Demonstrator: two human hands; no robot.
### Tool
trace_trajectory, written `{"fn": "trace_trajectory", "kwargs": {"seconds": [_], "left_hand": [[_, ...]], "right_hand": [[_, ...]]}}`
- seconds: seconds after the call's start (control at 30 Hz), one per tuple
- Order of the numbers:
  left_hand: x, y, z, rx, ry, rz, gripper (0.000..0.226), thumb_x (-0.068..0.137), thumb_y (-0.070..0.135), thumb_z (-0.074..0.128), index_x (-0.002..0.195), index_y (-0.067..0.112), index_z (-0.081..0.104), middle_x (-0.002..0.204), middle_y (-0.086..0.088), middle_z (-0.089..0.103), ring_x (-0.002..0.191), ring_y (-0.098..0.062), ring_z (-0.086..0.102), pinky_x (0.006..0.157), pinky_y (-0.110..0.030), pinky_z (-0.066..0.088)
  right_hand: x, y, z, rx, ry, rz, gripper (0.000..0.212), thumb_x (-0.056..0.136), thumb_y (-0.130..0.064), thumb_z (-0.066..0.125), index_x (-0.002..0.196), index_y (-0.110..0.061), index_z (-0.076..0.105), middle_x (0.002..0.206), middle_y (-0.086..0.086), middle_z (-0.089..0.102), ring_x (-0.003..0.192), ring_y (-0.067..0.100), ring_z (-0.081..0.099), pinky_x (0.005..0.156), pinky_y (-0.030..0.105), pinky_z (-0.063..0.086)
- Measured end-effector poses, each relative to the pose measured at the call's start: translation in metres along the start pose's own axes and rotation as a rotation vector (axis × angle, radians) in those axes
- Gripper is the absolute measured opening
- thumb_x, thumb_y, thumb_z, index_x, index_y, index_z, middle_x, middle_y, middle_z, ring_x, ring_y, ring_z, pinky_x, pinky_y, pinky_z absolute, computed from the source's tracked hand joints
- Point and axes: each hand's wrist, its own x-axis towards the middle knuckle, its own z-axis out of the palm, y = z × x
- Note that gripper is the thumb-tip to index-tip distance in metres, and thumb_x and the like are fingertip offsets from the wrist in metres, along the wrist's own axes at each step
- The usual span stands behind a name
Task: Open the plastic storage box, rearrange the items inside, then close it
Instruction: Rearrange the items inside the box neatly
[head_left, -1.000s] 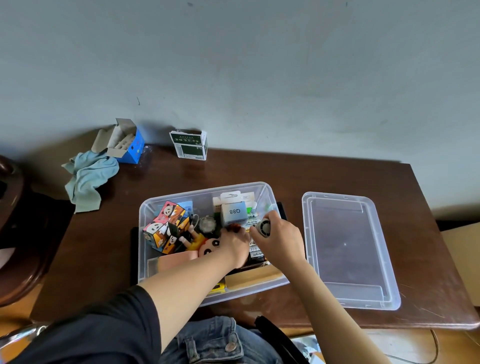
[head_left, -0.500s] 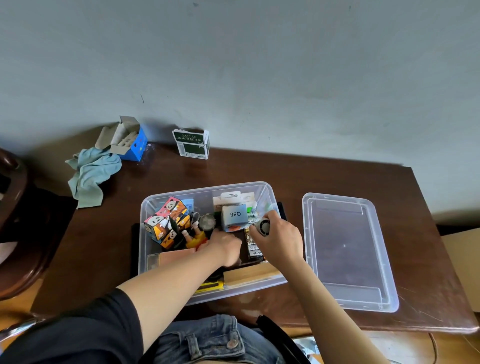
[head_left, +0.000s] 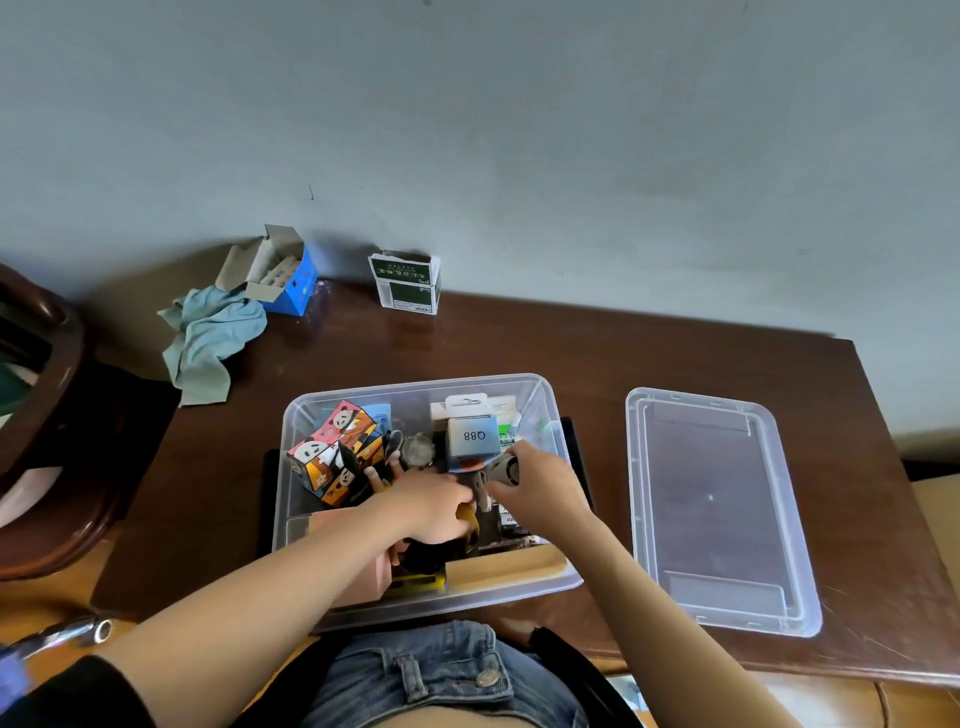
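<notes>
With the box (head_left: 332, 415) open mid-desk (head_left: 597, 353) and its lid (head_left: 769, 618) just right of it, the left hand (head_left: 431, 506) has slid nearer, its grip now clamped on something yellow, while the right hand (head_left: 540, 486) still clasps a grey cylinder (head_left: 505, 469), so rearranging continues.

— What sits on the table (head_left: 597, 358) beyond the hands?

— At the far left corner by the wall (head_left: 519, 130), an open blue carton (head_left: 291, 283), its grey flaps up. A pale blue cloth (head_left: 210, 338) is bunched against it and hangs over the table's left edge.

— And nearer the middle?

— A green and white packet (head_left: 408, 283) stands upright, straight beyond the hands, close to the wall.

— Off the table?

— A dark wooden chair (head_left: 47, 441) to the far left.
</notes>
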Motion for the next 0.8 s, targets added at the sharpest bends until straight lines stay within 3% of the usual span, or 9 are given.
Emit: {"fn": "trace_trajectory", "kwargs": {"seconds": [0.07,0.17,0.3,0.43,0.6,0.7,0.8], "left_hand": [[-0.003,-0.002,0.002,-0.008,0.009,-0.001,0.03,0.094,0.041,0.044,0.11,0.021,0.059,0.116,-0.004,0.059,0.105,-0.026,0.054,0.077,-0.031,0.037],[-0.005,-0.004,0.004,-0.015,0.003,-0.019,0.034,0.095,0.041,0.044,0.122,0.025,0.057,0.129,-0.002,0.055,0.115,-0.026,0.05,0.092,-0.037,0.042],[-0.008,-0.005,0.007,0.016,0.027,-0.057,0.043,0.095,0.045,0.046,0.132,0.024,0.052,0.135,-0.002,0.052,0.122,-0.027,0.048,0.098,-0.038,0.041],[-0.006,-0.006,0.009,-0.027,0.051,-0.084,0.041,0.094,0.046,0.047,0.122,0.017,0.054,0.13,-0.007,0.055,0.117,-0.028,0.05,0.095,-0.038,0.041],[-0.002,-0.007,0.009,-0.228,0.088,-0.152,0.047,0.094,0.044,0.048,0.128,0.013,0.048,0.127,-0.009,0.057,0.114,-0.028,0.054,0.095,-0.04,0.045],[0.0,-0.008,0.007,-0.344,0.09,-0.123,0.04,0.097,0.04,0.045,0.128,0.015,0.047,0.124,-0.008,0.06,0.109,-0.026,0.057,0.092,-0.042,0.047],[-0.001,-0.009,0.009,-0.303,0.099,-0.11,0.034,0.098,0.033,0.045,0.125,0.013,0.045,0.123,-0.01,0.059,0.11,-0.029,0.057,0.092,-0.043,0.046]], "right_hand": [[0.005,-0.005,0.01,0.033,-0.014,0.04,0.025,0.086,-0.034,0.06,0.097,-0.013,0.053,0.085,0.002,0.061,0.075,0.018,0.055,0.061,0.027,0.043],[0.009,-0.01,0.025,0.113,-0.04,0.116,0.014,0.083,-0.025,0.06,0.084,-0.013,0.052,0.079,0.001,0.058,0.071,0.019,0.053,0.052,0.024,0.036],[0.003,-0.013,0.038,0.23,0.03,0.109,0.005,0.08,-0.016,0.06,0.076,-0.015,0.057,0.073,-0.001,0.061,0.07,0.019,0.058,0.051,0.024,0.042],[0.0,-0.01,0.035,0.293,0.003,0.06,0.016,0.08,-0.02,0.065,0.093,-0.011,0.065,0.089,0.003,0.069,0.083,0.018,0.061,0.07,0.032,0.05],[-0.001,-0.002,0.033,0.419,-0.043,0.134,0.031,0.081,-0.012,0.065,0.111,-0.008,0.063,0.105,0.003,0.068,0.098,0.019,0.062,0.086,0.034,0.052],[-0.002,-0.002,0.036,0.448,0.01,0.154,0.034,0.083,-0.004,0.058,0.115,-0.01,0.064,0.111,0.002,0.068,0.105,0.017,0.06,0.09,0.031,0.05],[-0.002,-0.002,0.039,0.434,0.024,0.175,0.035,0.085,-0.002,0.056,0.116,-0.013,0.065,0.114,0.0,0.067,0.109,0.014,0.058,0.088,0.026,0.046]]}}
